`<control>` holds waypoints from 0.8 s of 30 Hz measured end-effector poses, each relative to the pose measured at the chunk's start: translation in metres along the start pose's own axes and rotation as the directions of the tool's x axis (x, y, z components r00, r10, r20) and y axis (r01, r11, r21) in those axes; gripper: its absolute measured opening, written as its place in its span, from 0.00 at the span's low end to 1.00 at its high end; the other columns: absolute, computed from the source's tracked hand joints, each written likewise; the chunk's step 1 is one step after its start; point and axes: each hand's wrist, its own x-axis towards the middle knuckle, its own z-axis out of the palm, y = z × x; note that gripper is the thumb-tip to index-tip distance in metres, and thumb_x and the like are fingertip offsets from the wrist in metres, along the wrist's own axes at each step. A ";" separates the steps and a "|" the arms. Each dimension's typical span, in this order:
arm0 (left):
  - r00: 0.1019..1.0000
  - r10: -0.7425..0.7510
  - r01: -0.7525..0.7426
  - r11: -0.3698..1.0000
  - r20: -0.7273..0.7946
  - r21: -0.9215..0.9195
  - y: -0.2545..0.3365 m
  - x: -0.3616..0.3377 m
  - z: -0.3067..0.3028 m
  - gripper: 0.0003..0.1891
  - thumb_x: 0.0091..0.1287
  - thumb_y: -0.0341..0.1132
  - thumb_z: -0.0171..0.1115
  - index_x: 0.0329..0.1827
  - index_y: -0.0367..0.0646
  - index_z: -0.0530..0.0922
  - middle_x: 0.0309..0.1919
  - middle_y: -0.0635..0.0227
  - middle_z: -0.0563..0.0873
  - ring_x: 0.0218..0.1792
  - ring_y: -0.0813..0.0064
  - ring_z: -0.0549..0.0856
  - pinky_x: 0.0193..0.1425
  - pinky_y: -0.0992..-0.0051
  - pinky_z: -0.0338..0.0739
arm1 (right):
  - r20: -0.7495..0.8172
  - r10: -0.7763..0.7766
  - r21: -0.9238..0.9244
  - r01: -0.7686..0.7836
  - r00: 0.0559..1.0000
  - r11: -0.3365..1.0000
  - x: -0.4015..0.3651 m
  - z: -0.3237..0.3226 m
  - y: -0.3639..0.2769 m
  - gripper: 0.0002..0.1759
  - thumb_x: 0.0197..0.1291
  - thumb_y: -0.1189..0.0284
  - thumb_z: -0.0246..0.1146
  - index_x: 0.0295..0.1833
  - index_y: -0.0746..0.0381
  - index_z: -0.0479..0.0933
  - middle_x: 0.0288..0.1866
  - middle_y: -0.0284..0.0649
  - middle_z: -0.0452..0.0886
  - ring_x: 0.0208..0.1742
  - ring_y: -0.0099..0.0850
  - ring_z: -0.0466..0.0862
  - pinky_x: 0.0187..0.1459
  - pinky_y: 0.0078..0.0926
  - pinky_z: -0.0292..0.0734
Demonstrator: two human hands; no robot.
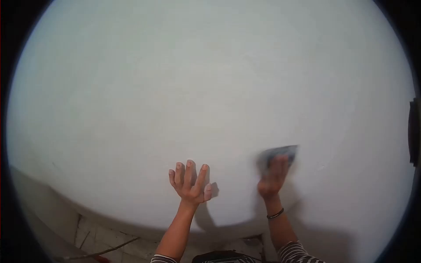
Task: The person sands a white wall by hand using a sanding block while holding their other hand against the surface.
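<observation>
A pale, smooth wall (210,96) fills most of the head view. Low and near the middle, my left hand (190,186) rests its spread fingertips on the wall and holds nothing. To its right, my right hand (274,175) presses a dark grey sheet (276,151), which looks like sandpaper, flat to the wall. Motion smears this hand and the sheet, and the fingers cover the sheet's lower part. A thin dark band circles the right wrist.
A dark object (413,131) stands out at the far right edge. Below the wall is a tiled floor (114,243), with a thin stick or cable (109,250) across it at lower left. Something red lies at the bottom edge.
</observation>
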 end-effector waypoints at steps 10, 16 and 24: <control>0.999 0.036 -0.036 0.999 0.039 -0.007 -0.014 0.002 -0.014 0.26 0.67 0.48 0.41 0.56 0.47 0.83 0.68 0.50 0.72 0.73 0.45 0.62 0.77 0.47 0.47 | 0.156 -0.105 0.077 0.094 0.982 0.993 -0.015 0.012 -0.045 0.23 0.68 0.73 0.51 0.66 0.68 0.71 0.71 0.52 0.69 0.74 0.56 0.64 0.72 0.53 0.57; 0.998 0.025 -0.025 1.000 0.050 -0.012 -0.014 0.002 -0.015 0.26 0.67 0.49 0.41 0.55 0.47 0.84 0.68 0.50 0.72 0.73 0.45 0.62 0.77 0.47 0.46 | -0.268 0.381 -0.023 -0.401 0.885 0.916 0.022 0.007 -0.038 0.25 0.59 0.76 0.51 0.62 0.70 0.73 0.68 0.56 0.71 0.73 0.55 0.66 0.74 0.52 0.53; 0.998 0.037 -0.037 0.999 0.043 -0.005 -0.015 0.001 -0.013 0.26 0.67 0.49 0.40 0.55 0.47 0.83 0.68 0.49 0.72 0.73 0.45 0.62 0.76 0.47 0.47 | -0.009 0.136 0.028 -0.135 0.991 0.990 -0.004 -0.004 -0.027 0.22 0.67 0.67 0.52 0.61 0.68 0.76 0.67 0.52 0.73 0.72 0.55 0.67 0.72 0.54 0.57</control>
